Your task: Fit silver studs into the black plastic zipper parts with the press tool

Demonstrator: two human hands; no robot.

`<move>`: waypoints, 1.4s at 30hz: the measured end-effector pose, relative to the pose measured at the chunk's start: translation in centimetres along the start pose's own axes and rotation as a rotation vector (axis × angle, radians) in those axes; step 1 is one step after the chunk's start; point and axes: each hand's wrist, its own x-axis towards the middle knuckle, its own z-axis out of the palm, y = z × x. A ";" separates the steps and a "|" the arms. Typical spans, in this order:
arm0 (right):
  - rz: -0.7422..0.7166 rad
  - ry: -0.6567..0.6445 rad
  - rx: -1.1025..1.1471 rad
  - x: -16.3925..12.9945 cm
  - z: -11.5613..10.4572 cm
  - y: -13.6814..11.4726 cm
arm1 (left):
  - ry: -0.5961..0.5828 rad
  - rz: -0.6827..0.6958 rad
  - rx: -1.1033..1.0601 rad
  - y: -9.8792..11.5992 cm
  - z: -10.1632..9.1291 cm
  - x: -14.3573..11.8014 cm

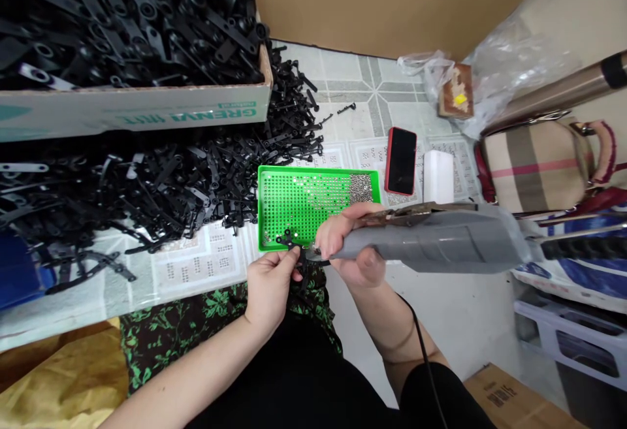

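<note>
"What is the left hand (267, 288) doing?"

"It is pinching a black part (288, 242) between thumb and fingers, at the near edge of the green tray (272, 210)."

"And the right hand (360, 274)?"

"It is wrapping around the grey tool (435, 239), which is pointing its tip at the part. I cannot tell whether they are touching."

"Where are the metal bits (361, 189) sitting?"

"Many are clustering at the tray's far right; others are dotting its holes."

"What else is lying there?"

"A pile (171, 184) is spreading over the surface (347, 128) before a full box (196, 109); a phone (401, 160) is resting right of the tray."
</note>
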 end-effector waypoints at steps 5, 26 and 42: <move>-0.013 -0.060 -0.008 -0.1 0.3 -0.2 | -0.007 -0.004 -0.013 0.1 0.0 -0.1; -0.137 0.295 -0.223 3.1 -4.3 2.1 | -0.148 -0.121 -0.001 1.4 -1.0 -0.5; -0.066 0.195 -0.125 2.5 -5.0 2.4 | -0.143 -0.109 -0.009 1.7 -1.0 0.0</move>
